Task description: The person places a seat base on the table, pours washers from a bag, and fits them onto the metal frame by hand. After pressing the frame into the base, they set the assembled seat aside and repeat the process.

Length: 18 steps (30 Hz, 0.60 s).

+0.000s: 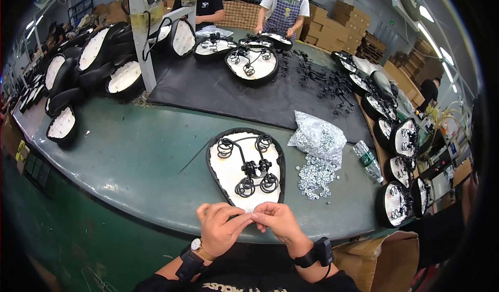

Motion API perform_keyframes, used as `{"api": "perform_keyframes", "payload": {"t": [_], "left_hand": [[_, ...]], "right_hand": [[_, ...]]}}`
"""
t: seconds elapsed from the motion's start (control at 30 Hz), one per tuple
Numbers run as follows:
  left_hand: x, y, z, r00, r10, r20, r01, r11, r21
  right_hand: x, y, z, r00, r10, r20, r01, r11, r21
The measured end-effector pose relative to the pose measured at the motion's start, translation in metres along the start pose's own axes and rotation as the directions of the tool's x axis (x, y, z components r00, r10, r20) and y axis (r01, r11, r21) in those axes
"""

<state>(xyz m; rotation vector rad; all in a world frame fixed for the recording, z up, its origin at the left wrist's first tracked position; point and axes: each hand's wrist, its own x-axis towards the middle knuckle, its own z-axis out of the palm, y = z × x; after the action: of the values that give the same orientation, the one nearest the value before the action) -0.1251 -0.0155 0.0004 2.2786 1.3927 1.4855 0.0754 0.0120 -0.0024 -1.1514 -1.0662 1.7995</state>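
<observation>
A bicycle saddle (pixel 232 166) lies upside down on the green table in front of me, its white underside facing up inside a black rim. On it rests a black wire spring frame (pixel 251 168) with coils at both ends and clamp parts in the middle. My left hand (pixel 221 225) and my right hand (pixel 277 222) meet at the saddle's near, narrow end. Thumbs and fingertips are pinched together there; whatever they hold, if anything, is hidden. Just right of the saddle is a heap of small silver nuts (pixel 316 177), spilling from a clear plastic bag (pixel 318 133).
A plastic bottle (pixel 368 161) lies right of the nuts. Finished-looking saddles line the right edge (pixel 395 203); more saddles (pixel 125 78) pile up at left, by a grey post (pixel 139 37). Loose spring frames (pixel 327 79) cover a black mat. Two people work across the table.
</observation>
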Motion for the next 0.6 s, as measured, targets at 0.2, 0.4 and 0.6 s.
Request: {"api": "perform_keyframes", "payload": {"t": [0.2,0.4,0.6], "left_hand": [[-0.003,-0.007,-0.008,0.998,0.037,-0.056,-0.027,0.986,0.164],[0.001,-0.009,-0.015,0.999,-0.033,0.023,0.030,0.990,0.141],[0.013,-0.028,-0.016,0.987,-0.134,0.084,0.133,0.991,0.020]], "right_hand": [[-0.002,-0.005,0.012,0.981,0.161,0.109,-0.172,0.979,0.108],[0.000,-0.004,0.018,0.951,0.243,0.192,-0.290,0.918,0.271],[0.004,0.001,0.027,0.988,0.143,0.058,-0.149,0.980,0.131]]}}
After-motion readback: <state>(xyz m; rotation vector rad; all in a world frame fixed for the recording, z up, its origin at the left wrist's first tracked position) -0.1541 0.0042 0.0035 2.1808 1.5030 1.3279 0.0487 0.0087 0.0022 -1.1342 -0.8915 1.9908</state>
